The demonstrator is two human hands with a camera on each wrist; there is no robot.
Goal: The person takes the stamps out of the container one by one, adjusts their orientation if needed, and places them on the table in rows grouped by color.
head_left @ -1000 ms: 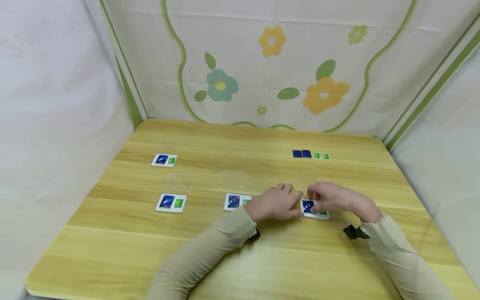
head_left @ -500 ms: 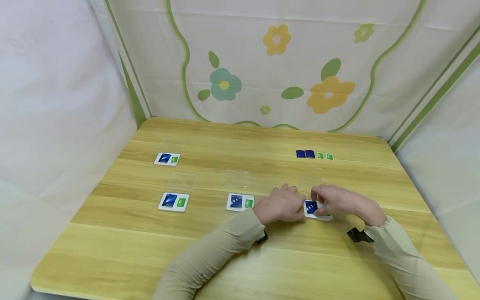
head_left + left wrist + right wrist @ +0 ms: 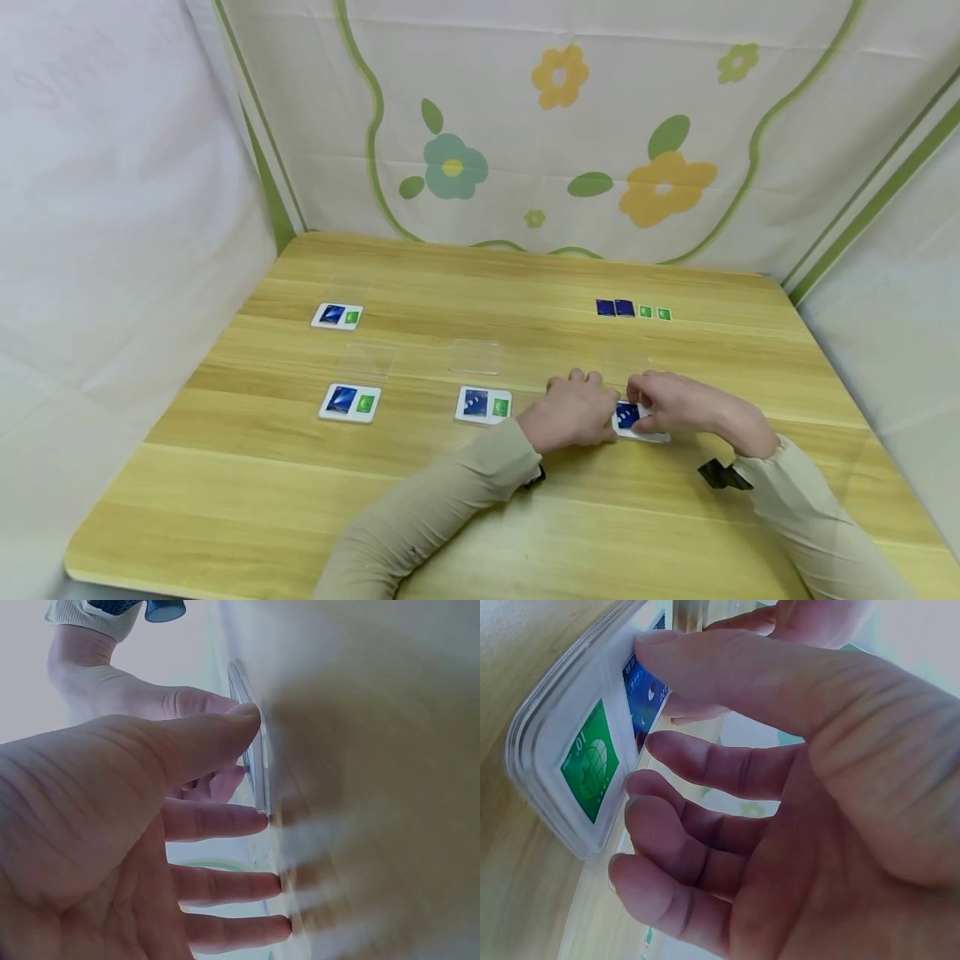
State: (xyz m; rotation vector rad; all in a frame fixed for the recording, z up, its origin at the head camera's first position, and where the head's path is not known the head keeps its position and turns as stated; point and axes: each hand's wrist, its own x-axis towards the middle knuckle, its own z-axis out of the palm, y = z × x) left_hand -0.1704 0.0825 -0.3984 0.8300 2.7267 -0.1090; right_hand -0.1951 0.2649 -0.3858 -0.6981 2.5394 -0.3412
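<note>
In the head view my left hand (image 3: 573, 412) is at the left edge of a flat white case with clear edges (image 3: 546, 742). Its thumb and index finger grip that edge, and the other fingertips touch the table, as the left wrist view shows. My right hand (image 3: 678, 404) is over the case with fingers bent. Thumb and index finger pinch at opposite edges of a small blue picture card (image 3: 640, 696) with moon shapes, lying flat in the case. Beside it lies a smaller green card (image 3: 592, 761) with a globe, partly hidden by my right hand in the head view.
Similar cases with blue and green cards (image 3: 483, 406), (image 3: 349, 403), (image 3: 337, 317) lie to the left. Clear plastic covers (image 3: 476, 357) lie behind them. Loose blue cards (image 3: 615, 308) and green cards (image 3: 655, 312) are farther back on the wooden table (image 3: 225, 483).
Both hands keep nearly the same place at the case. The right thumb and fingers have shifted slightly on the blue card. The whole head view has drifted a little.
</note>
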